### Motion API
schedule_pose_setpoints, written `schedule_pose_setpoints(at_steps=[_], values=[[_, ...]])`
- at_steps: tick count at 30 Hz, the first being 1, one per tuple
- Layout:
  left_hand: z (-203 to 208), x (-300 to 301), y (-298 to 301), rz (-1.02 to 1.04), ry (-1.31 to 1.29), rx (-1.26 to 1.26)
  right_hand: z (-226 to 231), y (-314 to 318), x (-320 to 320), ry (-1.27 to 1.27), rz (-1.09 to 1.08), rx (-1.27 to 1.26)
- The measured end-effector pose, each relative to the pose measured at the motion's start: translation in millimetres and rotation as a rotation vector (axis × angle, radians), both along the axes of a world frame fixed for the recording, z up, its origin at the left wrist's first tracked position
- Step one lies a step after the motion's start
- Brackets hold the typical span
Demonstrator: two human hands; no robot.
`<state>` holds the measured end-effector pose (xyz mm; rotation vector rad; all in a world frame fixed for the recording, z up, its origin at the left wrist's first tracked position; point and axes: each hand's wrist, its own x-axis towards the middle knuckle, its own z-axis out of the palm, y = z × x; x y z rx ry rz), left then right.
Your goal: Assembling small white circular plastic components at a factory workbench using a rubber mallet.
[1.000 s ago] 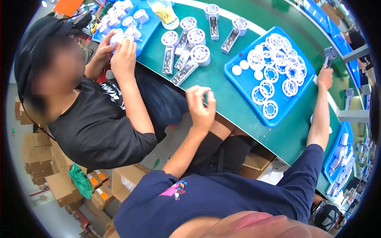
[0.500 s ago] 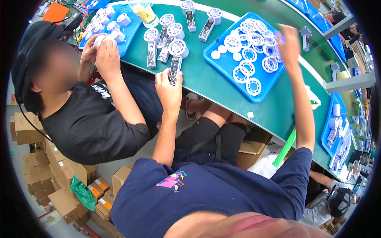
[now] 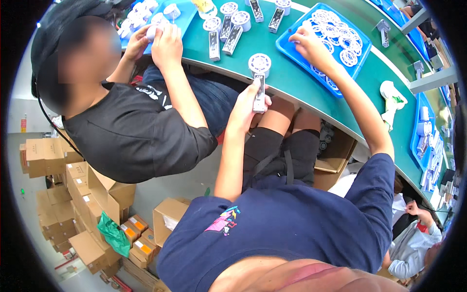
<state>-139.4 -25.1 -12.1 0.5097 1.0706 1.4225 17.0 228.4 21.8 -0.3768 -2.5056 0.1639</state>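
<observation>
My left hand is wrapped around the handle of a white handheld fan, just off the table's near edge. The fan's round slotted head points away from me, and a dark circuit strip shows along its handle. Above the left side of a blue tray, my right hand has its fingers bent together. What is between those fingertips, if anything, is too small to make out. White ring-shaped grilles lie heaped in the tray. My right hand and forearm hide part of the tray.
More fans with exposed circuits lie on the green table. To my left, a co-worker handles a white part over another blue tray. A white-green cloth lies to the right. Cardboard boxes stack on the floor.
My right hand has come from beyond the tray's right side to its left part. My left hand has brought the fan away from the other fans and nearer to me; the view has shifted.
</observation>
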Motion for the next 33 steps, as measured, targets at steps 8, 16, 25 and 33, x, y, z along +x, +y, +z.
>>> schedule_pose_setpoints(at_steps=[8,16,25,33], values=[[-2,27,7,0.092,-0.046,0.094,40,-122,4,0.355,0.041,-1.137],[34,78,-9,0.125,0.189,0.087,37,-169,20,0.531,-0.131,-0.718],[63,91,-25,0.135,0.322,0.065,31,-197,30,0.855,-0.078,-0.978],[68,94,-32,0.157,0.329,0.098,24,-199,27,0.809,-0.096,-0.789]])
